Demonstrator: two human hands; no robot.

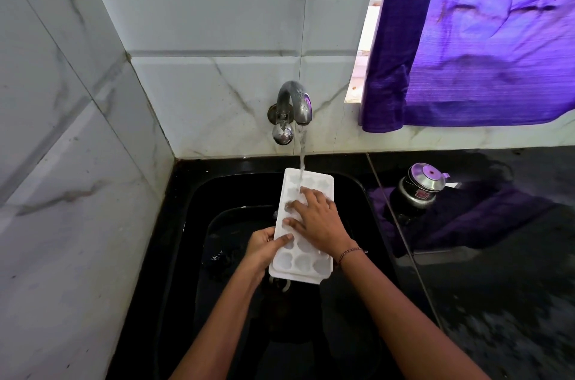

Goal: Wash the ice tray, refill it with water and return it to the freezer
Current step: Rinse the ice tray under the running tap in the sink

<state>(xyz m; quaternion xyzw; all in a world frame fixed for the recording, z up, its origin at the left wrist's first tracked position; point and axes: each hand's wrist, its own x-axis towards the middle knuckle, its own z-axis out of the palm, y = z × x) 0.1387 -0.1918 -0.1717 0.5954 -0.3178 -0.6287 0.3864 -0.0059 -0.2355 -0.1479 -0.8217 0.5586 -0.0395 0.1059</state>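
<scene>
A white ice tray [300, 261] with shaped cells is held over the black sink [186, 208], tilted with its far end under the metal tap [294, 105]. Water runs from the spout onto the tray's far cells. My left hand [264, 247] grips the tray's left edge, thumb on top. My right hand [317, 221] lies flat across the middle of the tray, fingers spread over the cells and touching them. A bead bracelet sits on my right wrist.
Marble-look tiled walls stand to the left and behind the sink. A black counter [497, 286] runs to the right, with a small steel pot [418, 186] with a lid on it. A purple curtain [482, 37] hangs over the window at upper right.
</scene>
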